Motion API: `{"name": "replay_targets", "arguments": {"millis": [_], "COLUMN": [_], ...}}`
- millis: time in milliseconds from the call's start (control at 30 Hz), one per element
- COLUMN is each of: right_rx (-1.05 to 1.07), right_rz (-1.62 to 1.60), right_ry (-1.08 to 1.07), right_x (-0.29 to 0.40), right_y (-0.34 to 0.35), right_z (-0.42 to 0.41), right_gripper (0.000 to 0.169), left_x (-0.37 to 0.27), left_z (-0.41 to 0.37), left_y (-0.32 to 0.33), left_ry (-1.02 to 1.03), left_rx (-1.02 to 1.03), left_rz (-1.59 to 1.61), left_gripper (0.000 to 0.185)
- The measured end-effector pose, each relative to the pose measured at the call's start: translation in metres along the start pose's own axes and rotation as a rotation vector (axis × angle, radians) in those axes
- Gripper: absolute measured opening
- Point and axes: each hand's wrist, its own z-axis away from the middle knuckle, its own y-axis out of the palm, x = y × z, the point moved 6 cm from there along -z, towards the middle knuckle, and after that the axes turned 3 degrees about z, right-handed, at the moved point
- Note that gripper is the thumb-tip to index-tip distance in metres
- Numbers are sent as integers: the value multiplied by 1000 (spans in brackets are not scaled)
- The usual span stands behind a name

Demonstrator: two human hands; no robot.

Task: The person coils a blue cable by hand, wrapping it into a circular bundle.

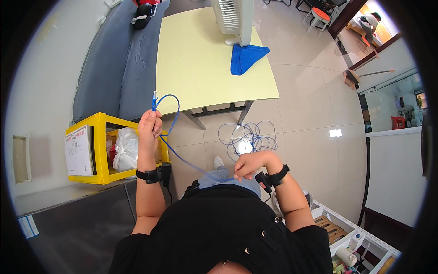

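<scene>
A blue network cable [186,164] runs slack between my two hands. My left hand [150,125] grips it close to one end, and a clear plug [155,95] sticks up above the fingers. Beside that plug the cable bends into a small loop [178,106]. Near my waist, my right hand [249,165] pinches the cable between thumb and fingers. Loose coils of thin blue cable [253,135] lie on the tiled floor beyond my right hand. How the coils join the held length is hidden behind the hand.
Ahead stands a pale yellow table [202,65] with a white fan [239,24] and a blue cloth [248,58]. A yellow rack [106,150] holding a white plastic bag [126,150] is at left, near a grey sofa [102,78]. A white shelf unit [359,236] stands at lower right.
</scene>
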Motion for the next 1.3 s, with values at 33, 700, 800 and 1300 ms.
{"name": "replay_targets", "arguments": {"millis": [33,700,800,1300], "right_rx": [-127,-606,-538,-558], "right_rz": [8,-1367,-1425,-1376], "right_ry": [83,-544,-603,-635], "right_x": [-16,-16,-8,25], "right_y": [-11,-96,-94,-75], "right_z": [-9,-85,-91,-101], "right_gripper": [21,15,15,19], "left_x": [-1,94,112,143], "left_z": [0,29,27,25], "left_y": [3,71,71,63], "left_ry": [-9,-439,-465,-471], "left_rx": [19,335,278,217], "left_rz": [13,-74,-166,-148], "left_gripper": [19,20,20,24]}}
